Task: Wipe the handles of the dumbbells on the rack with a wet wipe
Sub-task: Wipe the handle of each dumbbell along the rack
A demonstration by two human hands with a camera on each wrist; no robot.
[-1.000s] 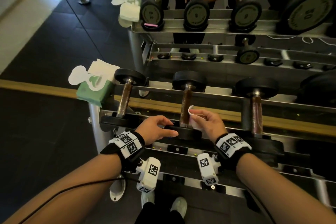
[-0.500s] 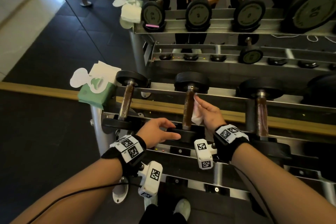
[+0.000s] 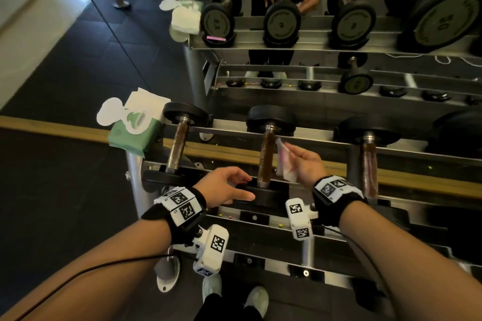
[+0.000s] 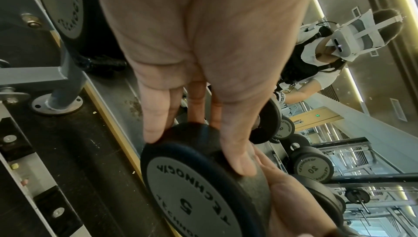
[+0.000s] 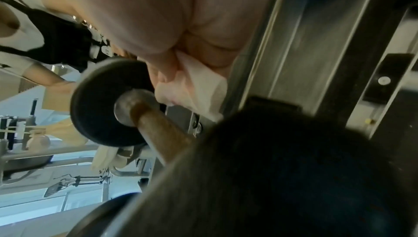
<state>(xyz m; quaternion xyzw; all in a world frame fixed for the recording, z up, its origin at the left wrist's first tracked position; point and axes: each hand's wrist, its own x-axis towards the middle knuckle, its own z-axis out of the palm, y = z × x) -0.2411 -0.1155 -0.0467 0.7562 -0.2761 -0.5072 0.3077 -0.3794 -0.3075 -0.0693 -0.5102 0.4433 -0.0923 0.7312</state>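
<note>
From the head view, three small dumbbells lie in a row on the top tier of the rack (image 3: 326,147), and the right hand (image 3: 303,161) holds a crumpled white wet wipe (image 3: 283,161) just beside the brown, rust-coloured handle (image 3: 266,159) of the middle dumbbell (image 3: 268,154); whether the wipe touches the handle cannot be told. The left hand (image 3: 224,186) rests on that dumbbell's near end, fingers spread and loosely bent.

The left wrist view alone shows the grey end plate (image 4: 187,199) marked with a 5, with the left fingertips (image 4: 153,128) and thumb curved over its black rim. The right wrist view, blurred, shows the wipe (image 5: 199,88) pinched between thumb and fingers, near the handle's far end where it meets a steel collar.

A green pack of wipes (image 3: 133,130) sits at the rack's left end, a white sheet sticking up from it.
</note>
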